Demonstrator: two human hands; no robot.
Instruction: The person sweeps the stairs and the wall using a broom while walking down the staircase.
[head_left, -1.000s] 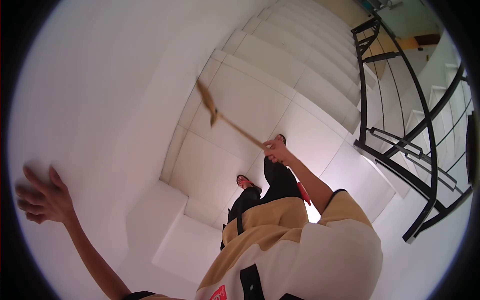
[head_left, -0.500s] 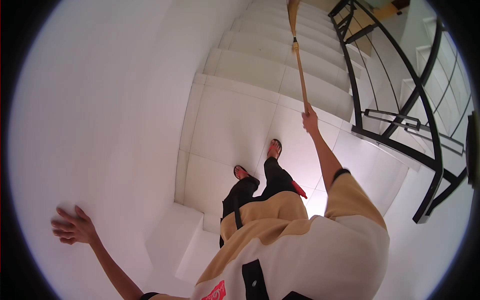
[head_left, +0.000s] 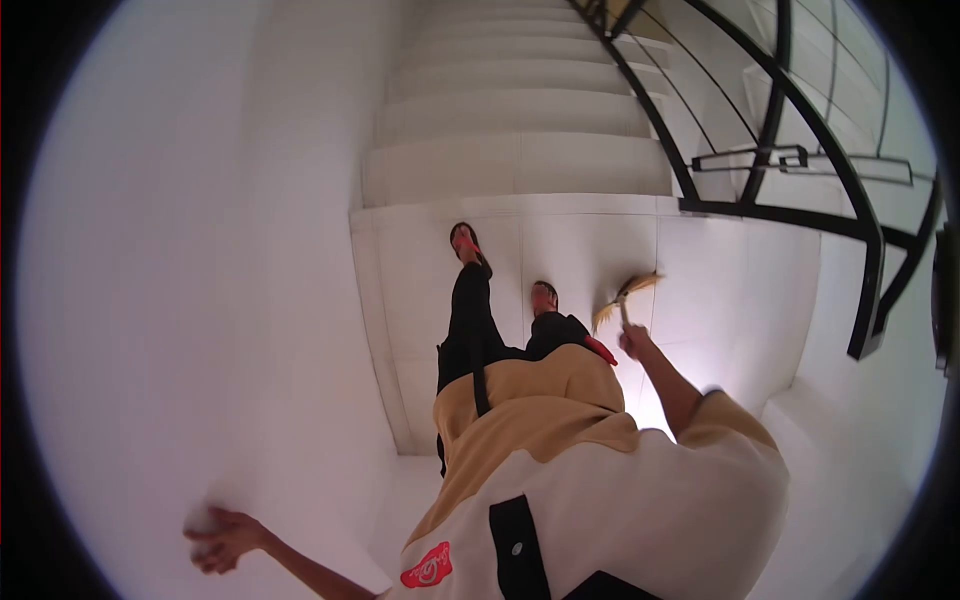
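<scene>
My right hand (head_left: 634, 340) grips the wooden handle of a straw broom (head_left: 626, 296), whose bristles fan out low over the white landing tiles beside my right foot. My left hand (head_left: 223, 538) is down at the lower left, fingers loosely curled, against or very near the white wall, holding nothing. My feet in red sandals stand on the landing (head_left: 590, 240), the left foot (head_left: 466, 246) stepped toward the stairs.
White steps (head_left: 515, 110) rise straight ahead from the landing. A black metal railing (head_left: 770, 205) curves along the right side. A plain white wall (head_left: 180, 250) fills the left. Another step drops off at the lower right.
The broom swung from pointing up the stairs down to the landing by my right foot. I have turned to face the stairs and stepped forward; my left hand slid lower along the wall.
</scene>
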